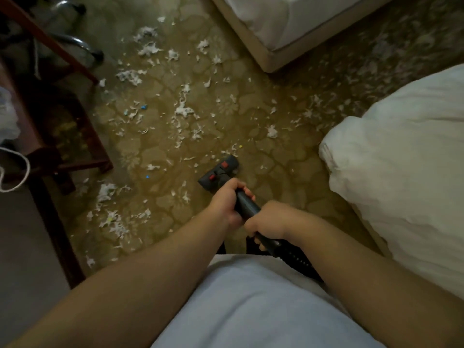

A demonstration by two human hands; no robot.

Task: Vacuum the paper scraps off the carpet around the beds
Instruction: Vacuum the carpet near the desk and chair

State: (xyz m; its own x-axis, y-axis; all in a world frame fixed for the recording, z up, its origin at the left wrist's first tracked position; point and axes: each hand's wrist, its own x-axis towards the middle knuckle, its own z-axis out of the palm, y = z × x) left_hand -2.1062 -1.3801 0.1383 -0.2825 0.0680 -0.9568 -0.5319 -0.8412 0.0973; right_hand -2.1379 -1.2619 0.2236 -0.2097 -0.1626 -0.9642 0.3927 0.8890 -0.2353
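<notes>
Gripping the pipe [247, 204] with curled fingers [247, 191], left hand [223, 204] and right hand [267, 223] together seemingly steered the vacuum head [219, 169] toward scraps [184, 110].

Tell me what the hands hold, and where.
Both grip the black vacuum tube: left hand nearer the floor head, right hand nearer the ribbed hose.

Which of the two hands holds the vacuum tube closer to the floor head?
The left hand: it grips the vacuum tube just behind the floor head; the right hand holds higher up.
</notes>
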